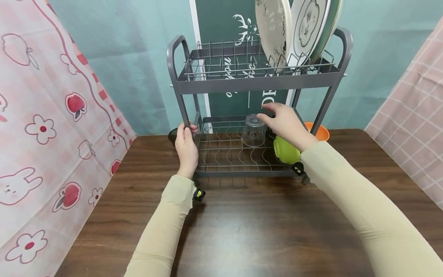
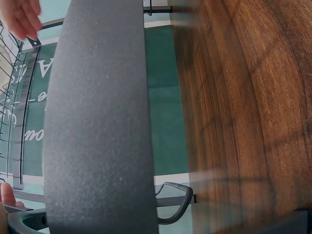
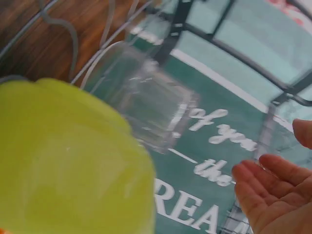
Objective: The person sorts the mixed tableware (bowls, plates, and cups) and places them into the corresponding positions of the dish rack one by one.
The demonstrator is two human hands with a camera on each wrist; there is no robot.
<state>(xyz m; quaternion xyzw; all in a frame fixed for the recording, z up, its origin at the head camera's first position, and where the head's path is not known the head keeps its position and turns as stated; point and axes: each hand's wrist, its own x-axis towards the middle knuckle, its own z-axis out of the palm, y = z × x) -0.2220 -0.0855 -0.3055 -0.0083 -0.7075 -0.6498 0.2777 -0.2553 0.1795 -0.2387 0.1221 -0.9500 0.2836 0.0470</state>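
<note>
A grey two-tier dish rack (image 1: 257, 84) stands on the wooden table. My left hand (image 1: 187, 151) grips its left front post, low down near the bottom tier. On that tier a clear glass (image 1: 254, 134) sits upside down, with a lime-green cup (image 1: 286, 151) tipped beside it to the right. My right hand (image 1: 286, 124) hovers between the tiers, above and to the right of the glass, thumb and fingers spread. In the right wrist view a gap shows between the fingers (image 3: 258, 187) and the glass (image 3: 158, 105).
Several large plates (image 1: 273, 32) stand upright at the right of the top tier. An orange bowl (image 1: 322, 133) is behind the rack's right post, and a dark bowl (image 1: 172, 137) beyond its left post. Curtains hang on both sides.
</note>
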